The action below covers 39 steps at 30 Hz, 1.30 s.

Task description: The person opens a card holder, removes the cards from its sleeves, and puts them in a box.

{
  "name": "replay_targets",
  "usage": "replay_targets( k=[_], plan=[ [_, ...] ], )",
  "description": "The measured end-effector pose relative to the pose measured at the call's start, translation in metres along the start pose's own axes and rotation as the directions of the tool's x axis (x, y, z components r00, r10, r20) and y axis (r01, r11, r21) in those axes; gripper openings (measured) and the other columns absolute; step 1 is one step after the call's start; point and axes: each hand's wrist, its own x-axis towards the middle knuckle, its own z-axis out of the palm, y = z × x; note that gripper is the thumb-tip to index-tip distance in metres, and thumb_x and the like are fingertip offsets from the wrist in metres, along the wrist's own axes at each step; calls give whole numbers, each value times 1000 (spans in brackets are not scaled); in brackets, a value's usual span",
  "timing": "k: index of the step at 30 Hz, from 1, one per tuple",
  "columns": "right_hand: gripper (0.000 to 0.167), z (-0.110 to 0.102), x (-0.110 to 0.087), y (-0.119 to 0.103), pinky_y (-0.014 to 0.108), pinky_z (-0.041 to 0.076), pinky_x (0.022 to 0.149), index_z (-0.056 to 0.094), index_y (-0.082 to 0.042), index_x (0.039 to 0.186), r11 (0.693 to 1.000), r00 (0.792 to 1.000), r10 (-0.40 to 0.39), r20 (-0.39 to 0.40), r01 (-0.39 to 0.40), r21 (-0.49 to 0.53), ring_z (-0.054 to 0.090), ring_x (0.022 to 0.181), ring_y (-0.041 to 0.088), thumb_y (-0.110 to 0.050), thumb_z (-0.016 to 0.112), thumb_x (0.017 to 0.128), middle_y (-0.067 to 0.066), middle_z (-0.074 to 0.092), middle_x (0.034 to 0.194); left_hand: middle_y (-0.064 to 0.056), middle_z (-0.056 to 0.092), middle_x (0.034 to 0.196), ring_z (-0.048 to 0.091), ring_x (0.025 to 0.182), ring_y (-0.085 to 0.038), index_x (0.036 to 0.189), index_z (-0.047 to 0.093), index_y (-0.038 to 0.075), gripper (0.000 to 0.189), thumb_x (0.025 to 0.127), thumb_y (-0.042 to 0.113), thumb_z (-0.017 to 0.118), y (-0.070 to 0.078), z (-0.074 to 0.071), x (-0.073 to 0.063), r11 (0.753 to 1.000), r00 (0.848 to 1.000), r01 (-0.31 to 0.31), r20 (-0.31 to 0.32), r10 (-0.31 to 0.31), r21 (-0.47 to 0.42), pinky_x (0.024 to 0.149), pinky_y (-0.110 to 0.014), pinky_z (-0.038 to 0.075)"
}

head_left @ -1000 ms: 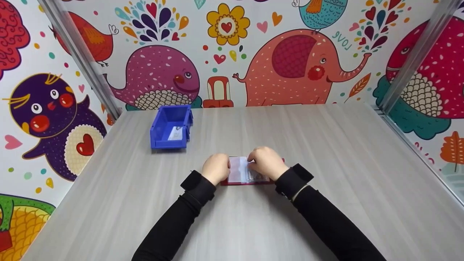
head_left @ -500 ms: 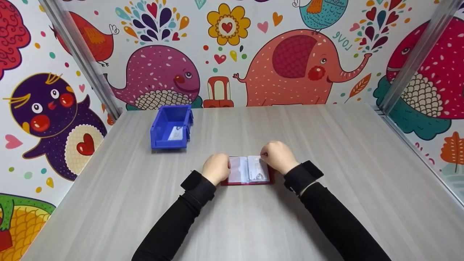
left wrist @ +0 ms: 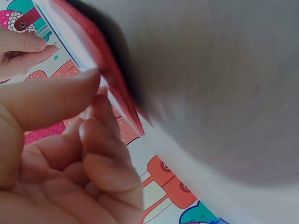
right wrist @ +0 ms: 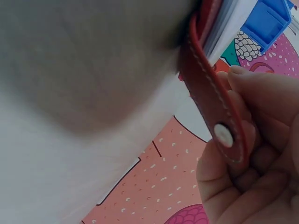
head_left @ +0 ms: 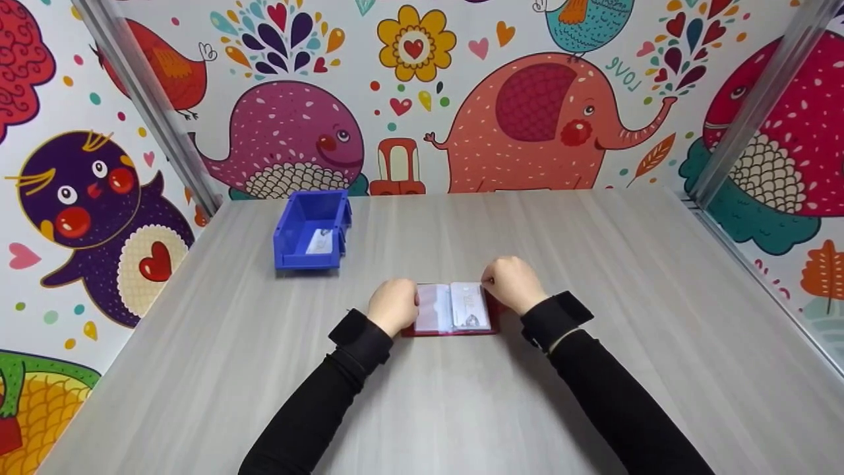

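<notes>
A red card holder (head_left: 496,323) lies spread out on the table, its clear sleeves (head_left: 432,309) fanned to both sides. In the right-hand sleeves a pale printed card (head_left: 469,307) shows. My left hand (head_left: 393,307) pinches the holder's left edge; the left wrist view has the thumb (left wrist: 70,95) and curled fingers against the red cover (left wrist: 110,65). At the upper right corner, my right hand (head_left: 514,284) grips the holder's edge with curled fingers. A stitched red strap with a metal snap (right wrist: 223,134) hangs across those fingers in the right wrist view.
A blue open bin (head_left: 306,260) stands at the back left of the table (head_left: 593,251), with a white card (head_left: 320,241) inside. Printed cartoon walls and metal posts (head_left: 745,105) bound the table at the back and sides.
My right hand has moved from the middle of the sleeves to the holder's right edge, turning a sleeve over. The pale card has come into view. My left hand has stayed put.
</notes>
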Motion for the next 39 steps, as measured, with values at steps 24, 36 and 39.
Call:
replay_targets(
  k=[24, 36, 39],
  plan=[
    [8, 2, -1, -2, 42, 54, 75, 80, -5, 82, 1000, 994, 31, 109, -31, 1, 69, 79, 29, 0, 76, 78, 8, 74, 82, -5, 65, 70, 63, 69, -29, 66, 66, 7, 12, 72, -3, 67, -2, 0, 1, 1000, 1000, -6, 6, 6, -14, 65, -42, 51],
    [7, 4, -1, -3, 43, 53, 76, 80, -5, 81, 999, 993, 32, 111, -32, -3, 69, 81, 31, 0, 78, 77, 9, 74, 83, -7, 65, 71, 64, 70, -31, 67, 66, 7, 10, 73, 0, 68, -2, 0, 1, 1000, 1000, -14, 2, 14, -1, 65, -43, 51],
    [7, 4, -1, -2, 43, 54, 74, 79, -5, 81, 1000, 994, 25, 107, -25, -5, 69, 79, 31, 0, 78, 77, 9, 74, 82, -7, 65, 71, 64, 70, -31, 66, 65, 7, 11, 73, -1, 67, -1, -1, 1, 1000, 1000, -9, 3, 9, -2, 65, -43, 51]
  ],
)
